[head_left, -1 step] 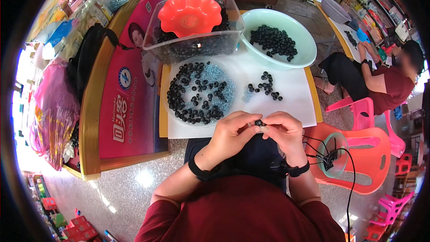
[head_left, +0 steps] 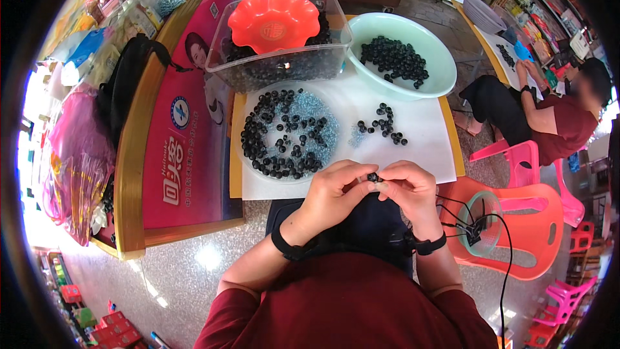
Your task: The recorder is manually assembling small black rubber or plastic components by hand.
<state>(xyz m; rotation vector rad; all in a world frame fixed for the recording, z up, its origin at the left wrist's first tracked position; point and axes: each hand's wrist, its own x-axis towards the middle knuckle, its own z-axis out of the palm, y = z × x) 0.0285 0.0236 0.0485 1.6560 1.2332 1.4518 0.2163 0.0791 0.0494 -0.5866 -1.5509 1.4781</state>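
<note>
Black, one small ring part (head_left: 372,177) sits pinched between the fingertips of left hand (head_left: 332,190) and right hand (head_left: 408,189); beyond them the clear plate (head_left: 240,155) holds many (seemingly unworked), the green basin (head_left: 434,77) fewer.

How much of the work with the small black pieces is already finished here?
Done, it seems: a pile of black pieces in the green bowl. In hand: one black piece between left hand and right hand. Left: many pieces on the clear plate.
</note>
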